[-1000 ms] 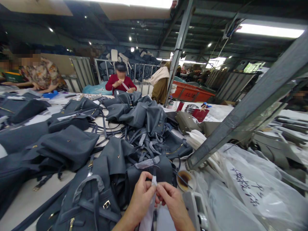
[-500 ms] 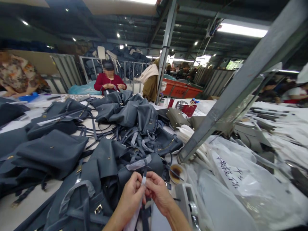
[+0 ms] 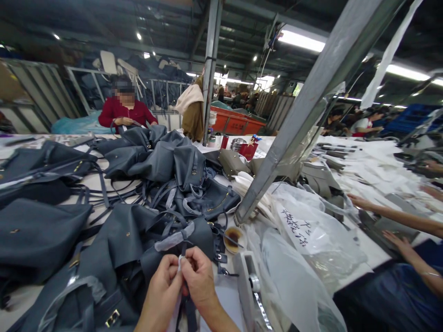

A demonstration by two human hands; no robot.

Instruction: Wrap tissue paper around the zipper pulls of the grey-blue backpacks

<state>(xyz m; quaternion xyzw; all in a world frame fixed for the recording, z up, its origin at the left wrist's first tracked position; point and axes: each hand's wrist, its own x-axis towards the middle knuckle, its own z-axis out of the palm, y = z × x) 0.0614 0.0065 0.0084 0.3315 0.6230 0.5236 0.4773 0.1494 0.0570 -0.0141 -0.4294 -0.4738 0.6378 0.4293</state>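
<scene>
Both my hands meet low in the view, just in front of a dark blue-grey bag (image 3: 138,240). My left hand (image 3: 161,290) and my right hand (image 3: 198,280) pinch the top of a thin white strip (image 3: 179,263) wrapped on a dark bag strap (image 3: 187,313). The strip hangs down between my wrists. All fingers are closed on it. A pale protective film band (image 3: 173,239) crosses the bag just above my fingertips.
Several blue-grey bags (image 3: 162,159) lie heaped over the white table (image 3: 20,295). Clear plastic bags (image 3: 311,240) lie to the right, a small glue dish (image 3: 233,237) and a slanting metal post (image 3: 294,124) nearby. A co-worker's hands (image 3: 394,237) reach in at right. A person in red (image 3: 124,113) sits opposite.
The camera has swung to the right, so the bags and my hands sit further left and a co-worker's arms have come into view. My hands keep pinching the strip.
</scene>
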